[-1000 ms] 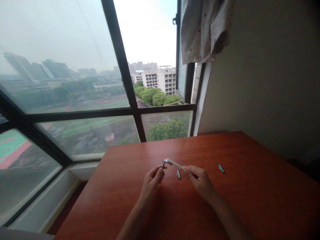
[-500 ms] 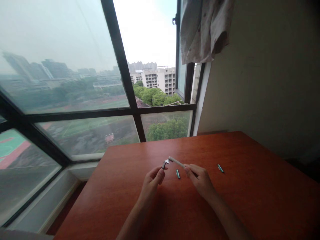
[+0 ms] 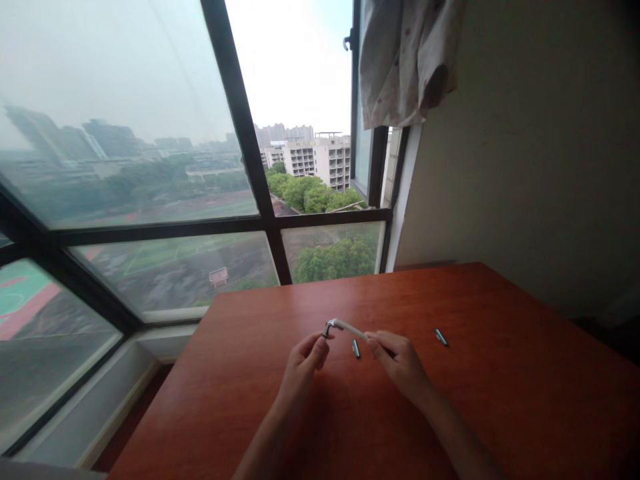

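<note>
Between the fingers of my left hand is a small razor, with its silver and dark neck and head angled up to the right. My right hand is closed on the end of a pale toothbrush, bristle side down. The brush head lies at the razor's head and seems to touch it. Below the brush, near my right fingertips, a green and black razor blade cartridge rests on the table. A second, similar cartridge lies farther right, apart from both hands.
The reddish-brown wooden table reaches to the window. Dark window frames stand behind it, one pane open. A light cloth hangs at the upper right, beside a plain wall.
The toothbrush has moved slightly left and down, so its head now overlaps the razor's head. My right hand has shifted a little left with it. My left hand is nearly still.
</note>
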A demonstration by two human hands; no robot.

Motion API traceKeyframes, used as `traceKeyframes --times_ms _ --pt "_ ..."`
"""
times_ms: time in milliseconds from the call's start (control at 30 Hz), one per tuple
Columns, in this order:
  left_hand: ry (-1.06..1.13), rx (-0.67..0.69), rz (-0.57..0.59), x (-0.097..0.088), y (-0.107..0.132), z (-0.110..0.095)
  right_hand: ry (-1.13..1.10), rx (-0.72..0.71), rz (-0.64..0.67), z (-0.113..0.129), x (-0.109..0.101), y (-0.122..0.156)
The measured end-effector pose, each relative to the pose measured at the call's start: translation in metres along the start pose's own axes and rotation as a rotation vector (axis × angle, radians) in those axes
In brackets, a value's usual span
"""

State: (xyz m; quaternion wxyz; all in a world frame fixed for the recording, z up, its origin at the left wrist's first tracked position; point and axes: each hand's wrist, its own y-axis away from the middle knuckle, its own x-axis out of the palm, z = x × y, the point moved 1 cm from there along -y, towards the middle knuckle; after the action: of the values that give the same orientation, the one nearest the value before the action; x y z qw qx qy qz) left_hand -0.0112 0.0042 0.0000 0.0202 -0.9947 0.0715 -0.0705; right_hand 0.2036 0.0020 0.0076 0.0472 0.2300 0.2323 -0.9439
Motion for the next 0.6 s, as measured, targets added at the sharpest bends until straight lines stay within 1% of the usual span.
traceKeyframes --times_ms 167,433,600 --pt "0.047 -0.005 0.027 0.0005 0.0006 0.0022 0.035 0.023 -0.058 -0.0051 0.0007 -0.0005" --pt "0.039 -0.014 0.011 -0.0007 -0.0014 0.0022 0.024 -0.012 0.021 0.0024 0.0012 -0.0003" --pt "0.073 -0.031 0.022 0.0009 -0.0006 0.0018 0.025 0.013 -0.037 -0.0014 0.0012 -0.0005"
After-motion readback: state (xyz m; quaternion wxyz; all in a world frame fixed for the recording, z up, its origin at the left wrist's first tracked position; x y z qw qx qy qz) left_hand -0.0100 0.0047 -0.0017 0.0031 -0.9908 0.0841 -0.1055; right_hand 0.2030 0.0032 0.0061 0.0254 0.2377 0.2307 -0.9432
